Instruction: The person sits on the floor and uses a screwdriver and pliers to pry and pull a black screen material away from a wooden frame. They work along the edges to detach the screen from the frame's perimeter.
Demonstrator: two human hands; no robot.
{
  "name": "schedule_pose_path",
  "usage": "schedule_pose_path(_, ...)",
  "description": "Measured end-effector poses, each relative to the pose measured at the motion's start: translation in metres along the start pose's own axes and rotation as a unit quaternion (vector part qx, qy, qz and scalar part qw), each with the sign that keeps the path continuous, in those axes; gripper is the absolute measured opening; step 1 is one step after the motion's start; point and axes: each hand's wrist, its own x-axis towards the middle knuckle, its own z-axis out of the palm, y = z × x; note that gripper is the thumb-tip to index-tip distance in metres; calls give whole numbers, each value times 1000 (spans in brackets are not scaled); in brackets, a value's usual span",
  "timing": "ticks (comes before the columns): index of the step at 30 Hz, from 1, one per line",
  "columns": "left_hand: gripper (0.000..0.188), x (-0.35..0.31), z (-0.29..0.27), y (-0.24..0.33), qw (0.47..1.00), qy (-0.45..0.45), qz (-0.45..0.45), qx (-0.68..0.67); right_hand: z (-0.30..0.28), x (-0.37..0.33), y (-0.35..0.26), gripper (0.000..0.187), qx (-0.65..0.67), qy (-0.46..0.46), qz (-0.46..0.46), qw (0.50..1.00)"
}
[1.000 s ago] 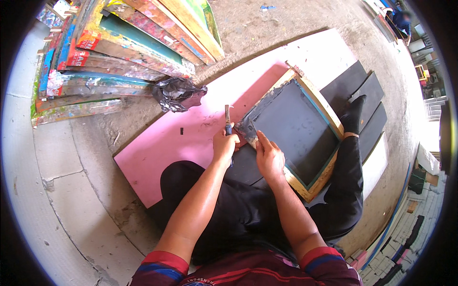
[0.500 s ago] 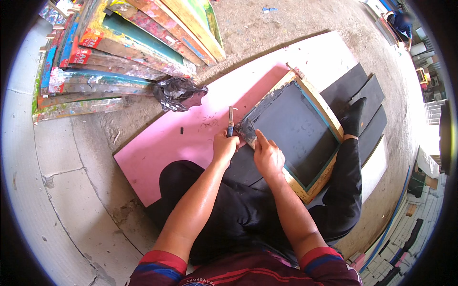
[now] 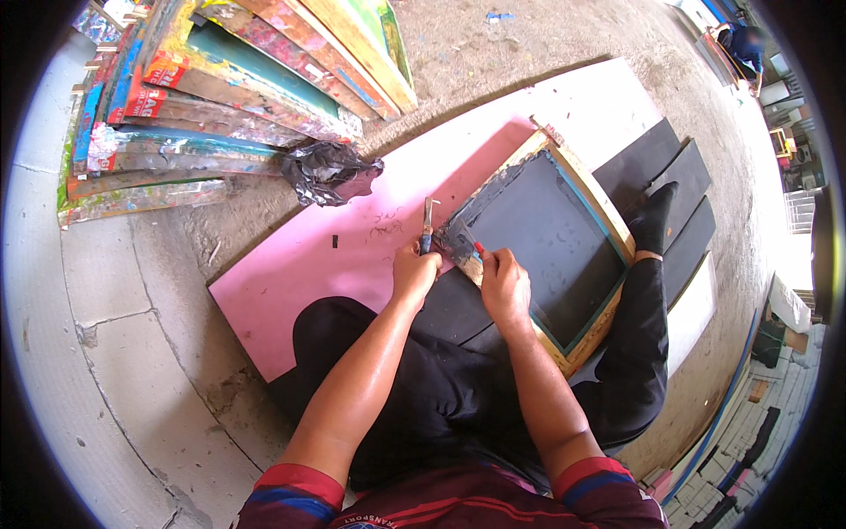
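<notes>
A wooden screen frame (image 3: 603, 205) with dark mesh (image 3: 560, 234) leans across my lap and the pink board, its left corner near my hands. My left hand (image 3: 416, 275) is closed round a slim hammer-like tool (image 3: 427, 227), which has a blue grip and a narrow crosswise metal tip pointing away from me. In my right hand (image 3: 506, 286), closed over the frame's near edge, is a red-handled screwdriver (image 3: 478, 248). Its thin shaft points toward the dark, ragged material at the left corner. The fingers hide most of both handles.
Under the frame lies a pink board (image 3: 291, 273) with dark scraps on it. Paint-stained frames (image 3: 238, 97) are stacked at the far left beside a crumpled black plastic bag (image 3: 328, 174). Dark flat panels (image 3: 679, 189) lie by my foot. Another person (image 3: 743, 48) is at the far right.
My right hand has drawn back slightly toward me and right, and its index finger has curled in. The red-handled screwdriver now shows. The left hand stays nearly still.
</notes>
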Motion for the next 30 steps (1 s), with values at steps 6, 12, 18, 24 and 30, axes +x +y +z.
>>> schedule_pose_path(6,28,-5,1,6,1000,-3,5,5,2,-5,-2,29,52,2,-40,998)
schedule_pose_path(12,30,-11,7,16,1000,-3,22,-11,11,-3,2,37,9,1,-92,996)
schedule_pose_path(18,30,-10,1,11,999,-19,5,35,0,-5,-32,40,-133,-62,-17,989)
schedule_pose_path(24,32,-8,2,8,999,-25,-5,36,14,-9,-38,39,-126,-56,18,990)
schedule_pose_path(30,31,-4,2,-1,999,-21,18,32,17,-8,-22,38,-31,-43,-3,999)
